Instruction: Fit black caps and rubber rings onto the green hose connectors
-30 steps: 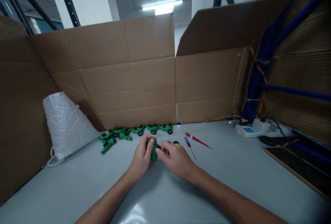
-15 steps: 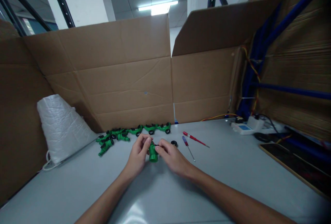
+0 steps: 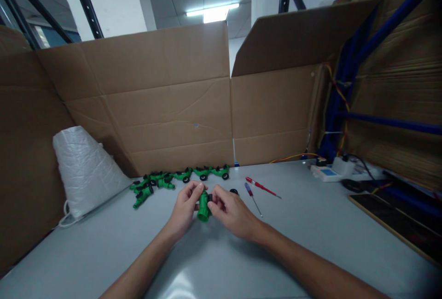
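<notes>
My left hand is closed around one side of a green toy car, held tilted just above the table with its round, hollow-looking end towards me. My right hand pinches at the car's right side, where a small black wheel shows between fingers and body. The fingers hide part of the wheel and most of the car's far end. Just beyond my right hand, a loose black wheel lies on the table, partly covered by the knuckles.
Several green toy cars with black wheels stand along the cardboard wall; more green pieces lie at their left. To the right lie a red screwdriver and a blue-handled one. A white bag and a power strip flank the table.
The green toy car has turned a little in my hands, its near end swinging slightly left and down. My right fingers have shifted along its side, and more black shows there.
</notes>
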